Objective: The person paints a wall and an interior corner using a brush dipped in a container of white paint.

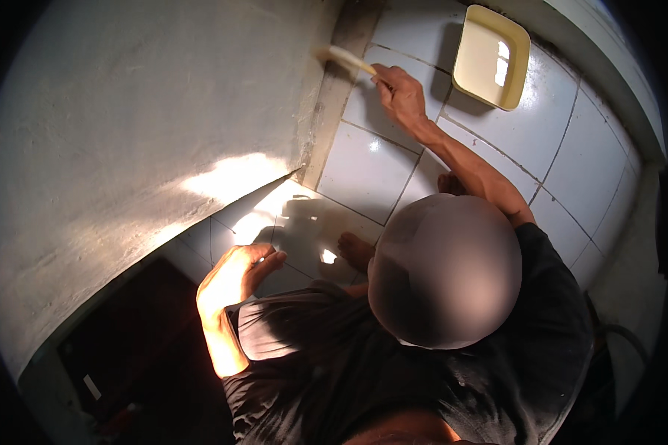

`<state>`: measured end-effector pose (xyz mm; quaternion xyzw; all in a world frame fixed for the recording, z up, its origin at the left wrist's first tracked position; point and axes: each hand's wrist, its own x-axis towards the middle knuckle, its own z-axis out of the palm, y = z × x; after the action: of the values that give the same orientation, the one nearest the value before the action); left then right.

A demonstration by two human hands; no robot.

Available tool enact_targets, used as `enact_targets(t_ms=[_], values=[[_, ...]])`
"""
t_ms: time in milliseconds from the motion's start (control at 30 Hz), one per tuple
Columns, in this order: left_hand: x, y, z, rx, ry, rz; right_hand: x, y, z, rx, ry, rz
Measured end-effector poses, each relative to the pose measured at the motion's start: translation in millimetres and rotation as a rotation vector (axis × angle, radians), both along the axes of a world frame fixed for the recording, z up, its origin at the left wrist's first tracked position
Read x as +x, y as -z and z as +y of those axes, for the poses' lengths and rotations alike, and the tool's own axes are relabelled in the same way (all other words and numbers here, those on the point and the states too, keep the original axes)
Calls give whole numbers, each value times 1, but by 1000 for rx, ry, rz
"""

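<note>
My right hand reaches toward the upper middle, closed around the pale handle of a brush. Motion blurs the brush's head, which is at the base of the grey wall, where it meets a brownish strip along the floor. To the right of that hand, a pale yellow tub stands on the tiles with an off-white liquid inside. Lower left, in sunlight, my left hand hangs loosely bent with the thumb a little apart from the fingers. Nothing shows in it, though some fingertips are hidden.
White floor tiles with dark joints spread beneath me. Bare toes show near the middle. The wall's corner juts out at centre left, beside a dark area at the lower left. Another wall curves along the right. A round grey blur covers part of the centre.
</note>
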<state>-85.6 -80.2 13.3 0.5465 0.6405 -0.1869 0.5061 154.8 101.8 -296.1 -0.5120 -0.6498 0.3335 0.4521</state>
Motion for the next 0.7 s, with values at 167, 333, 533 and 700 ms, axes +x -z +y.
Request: enact_targets(t_ms=[167, 333, 533, 700], values=[[6, -5, 8, -8, -3, 14, -24, 8, -40, -68, -10, 109], [7, 1, 9, -42, 16, 45, -31, 1, -136, -244, -459, 69], [4, 5, 3, 69, -38, -41, -20, -1, -90, -90, -571, -6], [12, -8, -4, 79, -48, -12, -7, -9, 16, 116, -369, -9]])
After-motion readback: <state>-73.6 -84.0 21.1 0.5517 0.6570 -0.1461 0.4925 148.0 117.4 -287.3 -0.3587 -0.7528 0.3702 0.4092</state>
